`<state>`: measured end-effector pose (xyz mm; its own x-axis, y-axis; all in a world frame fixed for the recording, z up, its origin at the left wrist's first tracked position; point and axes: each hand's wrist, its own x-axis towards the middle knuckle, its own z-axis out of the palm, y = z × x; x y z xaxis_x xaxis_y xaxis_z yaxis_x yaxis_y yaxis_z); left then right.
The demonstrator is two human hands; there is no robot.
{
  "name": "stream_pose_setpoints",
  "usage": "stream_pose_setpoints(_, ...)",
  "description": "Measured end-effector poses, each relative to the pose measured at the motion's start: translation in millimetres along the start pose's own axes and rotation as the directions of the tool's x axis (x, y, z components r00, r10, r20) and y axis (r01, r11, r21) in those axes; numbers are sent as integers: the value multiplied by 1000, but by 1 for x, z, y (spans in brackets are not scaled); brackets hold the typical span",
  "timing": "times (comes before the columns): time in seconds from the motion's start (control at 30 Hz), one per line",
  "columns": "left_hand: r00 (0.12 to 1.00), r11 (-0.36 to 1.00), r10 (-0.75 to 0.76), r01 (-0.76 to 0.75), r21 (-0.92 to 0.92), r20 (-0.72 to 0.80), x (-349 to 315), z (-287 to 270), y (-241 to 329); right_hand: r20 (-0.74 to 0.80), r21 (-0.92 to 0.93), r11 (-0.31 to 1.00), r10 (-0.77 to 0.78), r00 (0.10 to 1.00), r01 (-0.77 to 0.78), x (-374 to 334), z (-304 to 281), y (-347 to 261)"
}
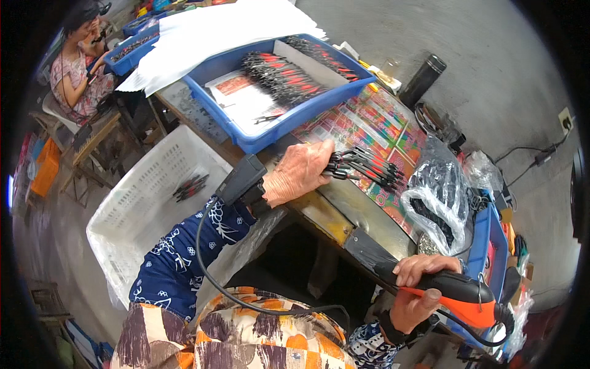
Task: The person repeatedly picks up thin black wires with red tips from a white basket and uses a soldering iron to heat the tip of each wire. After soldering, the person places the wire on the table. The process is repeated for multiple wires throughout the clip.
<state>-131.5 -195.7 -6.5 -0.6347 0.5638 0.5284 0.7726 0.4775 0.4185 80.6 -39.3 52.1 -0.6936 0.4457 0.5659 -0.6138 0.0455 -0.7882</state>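
My left hand (302, 168) is closed on a bundle of slim black-and-red pieces (369, 167), whose ends fan out to the right over a colourful printed sheet. Exactly what the pieces are is too small to tell. At the lower right, my right hand (420, 289) grips a corded orange-and-black power tool (470, 302). Its long dark nose (369, 251) points up and left along the table edge. Beyond my left hand, a blue tray (246, 140) holds rows of similar black-and-red pieces (286, 80) and a white paper.
Below the table edge at left stands a white perforated basket (123, 209) with a few pieces (190, 187) inside. Clear plastic bags (437, 184), a black flask (423, 80) and a blue bin (491, 240) line the right side. A seated person (80, 74) is at the upper left.
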Motion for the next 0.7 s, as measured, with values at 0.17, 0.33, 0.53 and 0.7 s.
stream_pose_setpoints(0.17, 966, 966, 119, -166, -200, -228, -30, -36, 28, 26, -91, 995, -28, 999, 31, 2, 2, 2)
stream_pose_setpoints(0.33, 974, 873, -141, 39, -487, -176, -90, -90, 28, 32, -159, 986, -37, 999, 42, 3, 4, 6)
stream_pose_setpoints(0.53, 675, 520, -726, 409, -750, -135, -163, -119, -67, 115, -161, 987, 26, 993, -8, 1, 6, 13)
stream_pose_setpoints(0.7, 258, -64, -960, 182, -981, 110, -239, -63, -170, 132, -163, 985, 74, 989, -52, 3, 11, 17)
